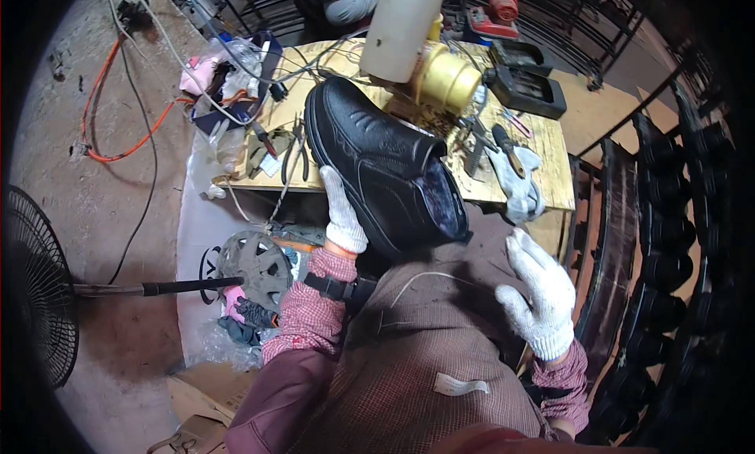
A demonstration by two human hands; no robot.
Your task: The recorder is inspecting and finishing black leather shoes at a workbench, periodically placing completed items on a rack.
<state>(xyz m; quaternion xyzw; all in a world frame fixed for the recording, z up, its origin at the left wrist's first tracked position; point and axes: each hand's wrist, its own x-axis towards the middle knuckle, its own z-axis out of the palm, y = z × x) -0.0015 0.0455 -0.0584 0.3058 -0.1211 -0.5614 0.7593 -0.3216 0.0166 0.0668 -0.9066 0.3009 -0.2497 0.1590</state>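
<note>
We have the black shoe (373,167) tilted over the near edge of the wooden table (557,182), toe pointing away and to the left, heel toward our lap; its long axis runs diagonally, its opening facing right. A blue bin (273,60) at the table's left holds clear plastic and a pink item (200,76). Our left hand (342,214) holds the shoe along its sole; our right hand (541,297) is empty, its fingers loosely extended near the brown apron (425,336).

Left hand (344,218) is partly hidden behind black shoe (377,163), fan (39,289) cut by dark left rim, co-worker (351,8) cropped at top.
</note>
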